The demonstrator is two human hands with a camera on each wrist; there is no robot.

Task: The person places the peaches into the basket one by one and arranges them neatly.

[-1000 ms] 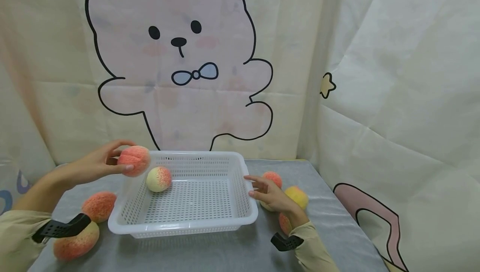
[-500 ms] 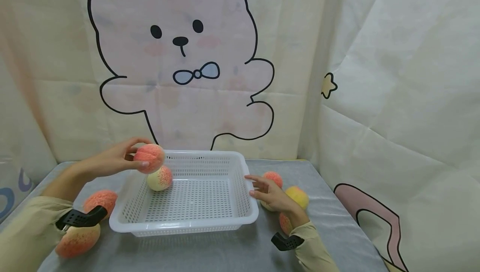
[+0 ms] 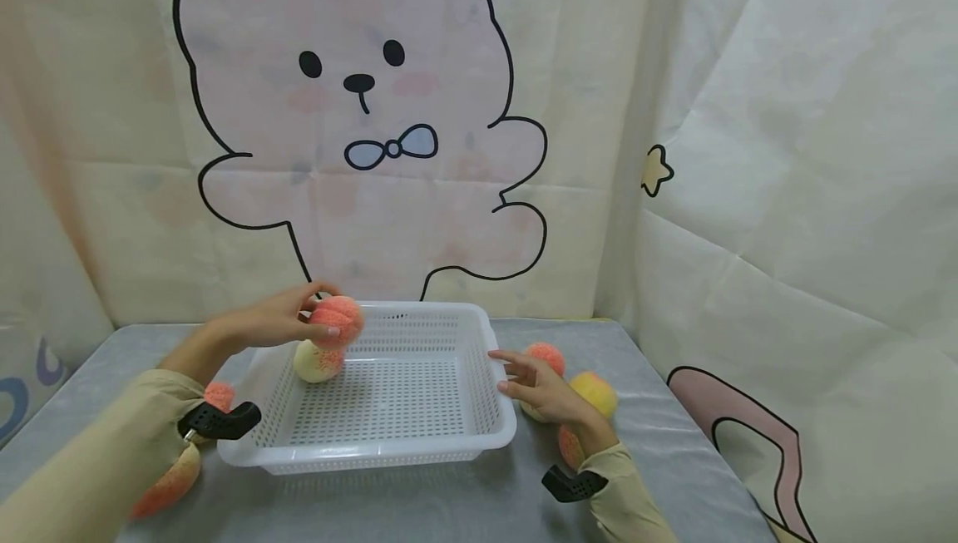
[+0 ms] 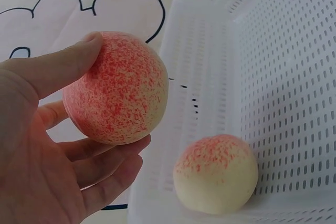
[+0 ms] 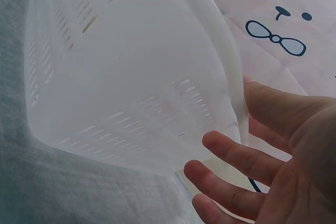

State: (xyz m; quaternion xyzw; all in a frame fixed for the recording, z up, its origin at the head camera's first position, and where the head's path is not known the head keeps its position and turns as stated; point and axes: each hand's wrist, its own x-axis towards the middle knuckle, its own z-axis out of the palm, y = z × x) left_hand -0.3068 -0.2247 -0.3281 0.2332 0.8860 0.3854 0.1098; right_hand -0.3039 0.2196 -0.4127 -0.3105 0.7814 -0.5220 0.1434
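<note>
My left hand (image 3: pixel 273 320) holds a pink-red peach (image 3: pixel 338 323) over the left side of a white perforated plastic basket (image 3: pixel 359 451). In the left wrist view the thumb lies along the top of the peach (image 4: pixel 121 90), with fingers below it. A paler peach (image 4: pixel 218 177) with a red blush sits inside the basket at its left end. On the opposite side, my right hand (image 3: pixel 542 385) grips the basket's right rim. The right wrist view has thumb and index finger at the rim (image 5: pixel 236 85), the other fingers loosely spread by the outer wall.
Two peaches lie left of the basket, one reddish (image 3: pixel 219 396) and one longer (image 3: pixel 172 485), both partly behind the left sleeve. Several more, including a yellow one (image 3: pixel 595 393), lie behind the right hand on the grey cloth (image 3: pixel 419 510). A printed curtain (image 3: pixel 569 152) hangs behind the table.
The left hand has moved right with its peach, from the basket's left edge to above the peach inside. The right hand and basket stay almost where they were.
</note>
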